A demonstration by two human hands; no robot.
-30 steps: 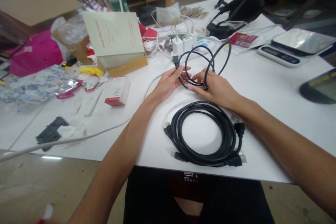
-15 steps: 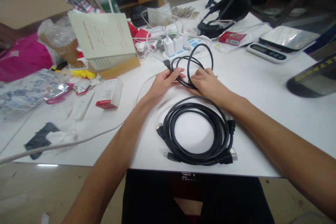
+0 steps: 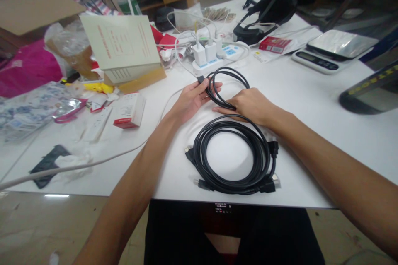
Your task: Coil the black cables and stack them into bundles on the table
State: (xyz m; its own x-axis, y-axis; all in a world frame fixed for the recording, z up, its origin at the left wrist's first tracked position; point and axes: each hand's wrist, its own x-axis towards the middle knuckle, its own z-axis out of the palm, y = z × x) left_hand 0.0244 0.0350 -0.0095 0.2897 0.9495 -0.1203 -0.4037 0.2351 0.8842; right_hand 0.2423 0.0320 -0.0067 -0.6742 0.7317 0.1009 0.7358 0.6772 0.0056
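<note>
A black cable (image 3: pixel 228 71) is looped between my two hands above the white table. My left hand (image 3: pixel 194 98) grips the coil's left side near its black plug (image 3: pixel 201 79), thumb on top and the other fingers stretched out behind. At the coil's lower right, my right hand (image 3: pixel 248 104) is closed around the cable, knuckles up, its fingertips partly hidden. Closer to me lies a coiled bundle of black cables (image 3: pixel 199 153) on the table, with several plugs sticking out at its sides. Both hands are just beyond this bundle.
A white power strip (image 3: pixel 214 63) with chargers stands behind my hands. To the left are a red-and-white box (image 3: pixel 129 110) and an upright pale booklet (image 3: pixel 121 43). At the right sit a kitchen scale (image 3: pixel 315 61) and a dark rounded object (image 3: pixel 367 95). A pale cord (image 3: pixel 102 161) crosses the left side.
The tall loop at my right hand has come down into the coil, which is now smaller and neater. My right hand has shifted slightly down and right.
</note>
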